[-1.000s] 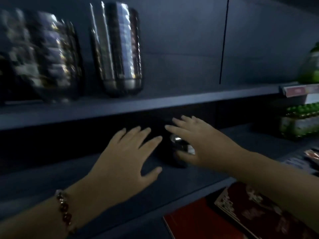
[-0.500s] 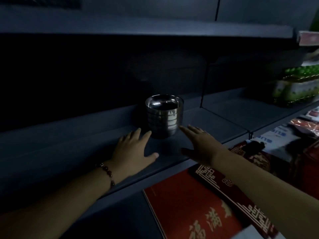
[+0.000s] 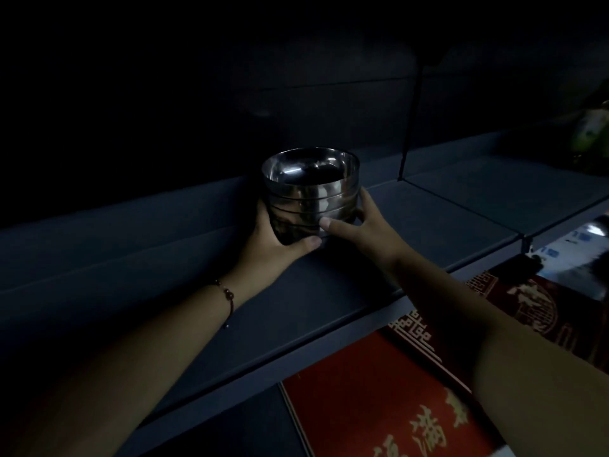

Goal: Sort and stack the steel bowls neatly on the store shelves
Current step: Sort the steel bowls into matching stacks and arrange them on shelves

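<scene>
A: Dark grey shelf [image 3: 445,222], dim store. Bowl stack [image 3: 309,192] sits mid-frame on it.

B: Yep. Our left hand [image 3: 273,239] & right hand [image 3: 359,225] cup its sides, thumbs in front.

Bowl stack [image 3: 309,192] on shelf [image 3: 329,291], between left hand [image 3: 270,239] and right hand [image 3: 365,229].

red packet, near right [image 3: 379,410]: we read a gold "满"; its other characters are cut off or unclear
red box, right [image 3: 527,308]: its round emblem is too blurred for us to read
</scene>
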Tool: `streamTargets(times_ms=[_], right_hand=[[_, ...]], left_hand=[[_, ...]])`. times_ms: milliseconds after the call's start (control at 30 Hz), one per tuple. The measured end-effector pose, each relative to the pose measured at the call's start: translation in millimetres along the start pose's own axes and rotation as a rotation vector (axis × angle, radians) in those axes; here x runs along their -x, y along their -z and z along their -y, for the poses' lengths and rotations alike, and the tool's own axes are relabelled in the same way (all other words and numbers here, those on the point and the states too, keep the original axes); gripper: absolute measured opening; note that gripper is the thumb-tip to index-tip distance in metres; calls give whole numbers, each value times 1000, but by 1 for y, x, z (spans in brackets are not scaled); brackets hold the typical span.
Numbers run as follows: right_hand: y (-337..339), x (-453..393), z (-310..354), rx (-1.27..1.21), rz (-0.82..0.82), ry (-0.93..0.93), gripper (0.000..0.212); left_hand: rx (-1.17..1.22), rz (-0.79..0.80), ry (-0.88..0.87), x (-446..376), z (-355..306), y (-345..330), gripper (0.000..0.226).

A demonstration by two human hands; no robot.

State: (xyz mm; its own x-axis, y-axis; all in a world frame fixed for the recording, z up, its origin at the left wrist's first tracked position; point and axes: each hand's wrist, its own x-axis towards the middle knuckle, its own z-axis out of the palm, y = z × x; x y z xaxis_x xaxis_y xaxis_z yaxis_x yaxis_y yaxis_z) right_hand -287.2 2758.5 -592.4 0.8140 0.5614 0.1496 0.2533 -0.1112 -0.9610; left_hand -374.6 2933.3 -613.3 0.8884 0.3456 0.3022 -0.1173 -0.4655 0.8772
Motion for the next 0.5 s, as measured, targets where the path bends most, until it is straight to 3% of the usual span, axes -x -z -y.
streamTargets(times_ms=[100,333,500], right_hand=[[-4,6,1,-38,-9,58,68],[-15,61,21,-58,-18,58,68],[-29,122,52,-53,-65,48,68]], left_hand=[[66,-20,-3,1,-1,-4,106],[99,-41,-7,56,-25,12,86],[130,-19,-31,114,-61,34,84]])
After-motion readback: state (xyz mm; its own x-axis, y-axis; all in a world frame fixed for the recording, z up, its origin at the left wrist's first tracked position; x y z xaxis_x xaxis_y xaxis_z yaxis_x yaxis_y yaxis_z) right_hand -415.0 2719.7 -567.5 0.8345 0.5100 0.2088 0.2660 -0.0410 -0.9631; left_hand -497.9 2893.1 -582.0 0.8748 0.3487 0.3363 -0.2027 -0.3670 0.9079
